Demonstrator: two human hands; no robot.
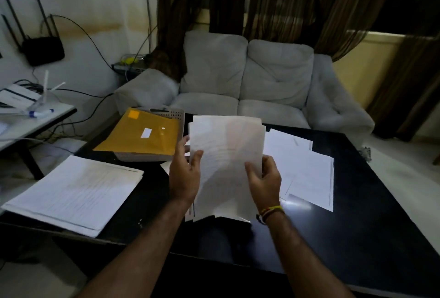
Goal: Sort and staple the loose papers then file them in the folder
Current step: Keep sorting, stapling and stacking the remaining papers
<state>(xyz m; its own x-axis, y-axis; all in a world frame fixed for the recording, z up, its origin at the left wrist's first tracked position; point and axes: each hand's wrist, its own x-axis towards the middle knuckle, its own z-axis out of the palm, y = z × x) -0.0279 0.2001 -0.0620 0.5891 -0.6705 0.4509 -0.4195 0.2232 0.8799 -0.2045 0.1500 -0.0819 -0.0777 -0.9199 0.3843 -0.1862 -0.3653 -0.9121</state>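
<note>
Two hands, the left hand (184, 173) and the right hand (263, 179), share one held sheaf of papers (226, 166), whose sheets cannot be counted. On the black table (357, 214) there are one neat stack of papers (73, 192) at its left edge, one scattered group of loose sheets (307, 171) toward its right side, and one yellow folder (142, 134) on one perforated tray (176, 116) near its far left corner.

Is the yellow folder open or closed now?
Closed. The yellow folder lies flat on the basket, cover down, no papers showing inside.
</note>
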